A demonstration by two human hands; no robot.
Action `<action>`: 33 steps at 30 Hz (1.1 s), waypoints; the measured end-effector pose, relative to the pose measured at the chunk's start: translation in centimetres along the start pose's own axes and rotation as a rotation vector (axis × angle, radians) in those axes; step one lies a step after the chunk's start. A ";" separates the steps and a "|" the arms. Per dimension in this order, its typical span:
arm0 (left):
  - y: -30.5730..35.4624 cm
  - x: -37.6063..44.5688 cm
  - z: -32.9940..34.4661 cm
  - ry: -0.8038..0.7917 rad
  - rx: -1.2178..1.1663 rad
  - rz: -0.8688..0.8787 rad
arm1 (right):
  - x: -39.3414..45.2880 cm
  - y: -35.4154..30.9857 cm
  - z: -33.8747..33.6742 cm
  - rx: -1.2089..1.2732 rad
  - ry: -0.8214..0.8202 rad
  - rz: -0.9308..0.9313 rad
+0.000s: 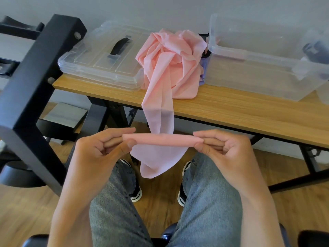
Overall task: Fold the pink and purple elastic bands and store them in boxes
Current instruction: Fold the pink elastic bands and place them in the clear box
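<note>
My left hand (99, 148) and right hand (226, 147) pinch the pink band's (162, 139) rolled edge above my lap | rest heaped on table (231, 111) | light, limp, stretchy (likely slippery): grip folds near the ends.

Pink band (162, 139), rolled end taut

Plain pale grey wall (160, 9) across the back, nothing on it. In front of that sits a bench (249, 113) with a light wood-grain top on black metal legs (96, 120) — its near edge runs diagonally, dropping toward the right. Floor (25, 207) is warm brown wood-look planks. A chunky black metal frame (35, 72) with bolts cuts across the left side, close to the camera. Past it there's a black stool (19, 175), low down. Light's soft and even — daylight-ish, no hard shadows.
</note>
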State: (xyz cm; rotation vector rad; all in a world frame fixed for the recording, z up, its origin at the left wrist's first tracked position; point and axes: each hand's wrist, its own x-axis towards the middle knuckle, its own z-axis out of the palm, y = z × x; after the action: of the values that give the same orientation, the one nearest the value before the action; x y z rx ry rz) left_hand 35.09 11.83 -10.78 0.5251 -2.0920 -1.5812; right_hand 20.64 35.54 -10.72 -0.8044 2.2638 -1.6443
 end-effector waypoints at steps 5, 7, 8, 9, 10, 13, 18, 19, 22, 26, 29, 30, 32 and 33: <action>-0.1 0.0 0.0 -0.005 -0.020 -0.010 | -0.2 0.0 0.1 -0.054 0.007 -0.041; 0.0 -0.1 0.0 -0.018 -0.028 0.017 | -0.2 -0.1 0.2 -0.035 0.020 -0.047; 0.0 -0.1 0.1 -0.017 -0.036 0.024 | -0.2 -0.1 0.3 -0.009 0.027 -0.050; 0.1 -0.2 0.2 -0.008 -0.055 0.020 | -0.2 -0.1 0.3 0.033 0.034 -0.051; 0.1 -0.2 0.3 0.009 -0.079 0.007 | -0.2 -0.2 0.4 0.086 0.038 -0.047; 0.0 -0.1 0.5 0.033 -0.078 0.008 | -0.2 -0.5 0.3 0.180 0.049 -0.037; 0.0 0.1 0.2 0.014 -0.030 0.017 | 0.0 -0.2 0.2 0.117 0.065 -0.023; 0.0 0.1 0.2 0.010 -0.013 0.022 | 0.0 -0.1 0.2 0.099 0.059 -0.011; 0.0 0.2 0.1 -0.005 0.013 0.024 | 0.2 0.1 0.0 -0.003 0.033 -0.002; -0.2 0.2 0.1 0.004 -0.001 -0.003 | 0.1 0.1 0.2 -0.077 -0.007 -0.031; -0.2 0.3 0.1 0.016 -0.013 -0.015 | 0.1 0.0 0.5 -0.071 -0.018 -0.046; -0.2 0.3 0.2 0.014 -0.021 -0.005 | 0.1 0.0 0.6 -0.049 -0.012 -0.052; 0.0 0.2 0.2 0.023 -0.055 0.010 | 0.0 -0.2 0.7 0.051 0.013 -0.053; 0.0 0.2 0.2 0.034 -0.078 0.011 | 0.0 -0.2 0.6 0.105 0.025 -0.048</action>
State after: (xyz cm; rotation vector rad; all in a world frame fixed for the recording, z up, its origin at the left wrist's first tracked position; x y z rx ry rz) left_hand 34.80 11.89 -10.85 0.5097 -1.9960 -1.6291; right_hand 20.99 34.95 -10.72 -0.8236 2.1691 -1.7874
